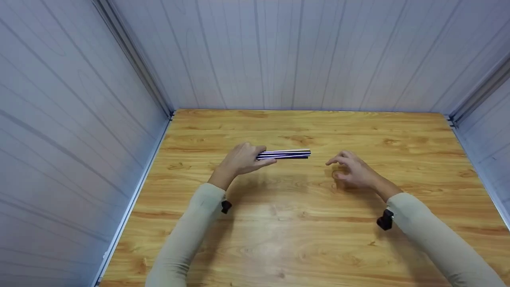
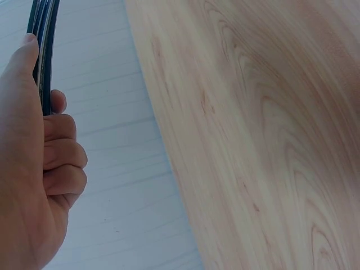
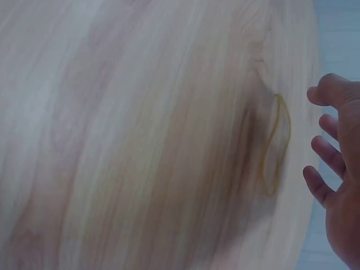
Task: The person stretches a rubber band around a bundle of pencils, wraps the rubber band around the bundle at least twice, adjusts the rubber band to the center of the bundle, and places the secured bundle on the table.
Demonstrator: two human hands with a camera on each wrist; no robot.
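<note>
In the head view, the left hand [image 1: 244, 157] grips one end of a bundle of thin, dark, shiny rods [image 1: 289, 154], whose other end points across toward the right hand; the bundle looks raised off the bench [image 1: 279, 239], its shadow falling nearer the person. The right hand [image 1: 356, 171] is well apart from the rods, thumb and forefinger parted, holding nothing that shows. Each sleeve has a small black device [image 1: 385, 220] near its cuff, and pale, streaked walls [image 1: 279, 52] stand round the bench. In the left wrist view, the fingers are curled tightly about the bundle and the thumb lies along it, while the far end runs out of the picture. In the right wrist view, a yellowish elastic-looking loop [image 3: 289, 135] lies on the bench just beside the right hand, not touching it, and the fingers are loosely bent and spread. The step in hand seems to be keeping the rods together while the right hand reaches for the loop. The next move would call for pinching the loop's thin strand off the flat surface, with the rods kept evenly bunched.
</note>
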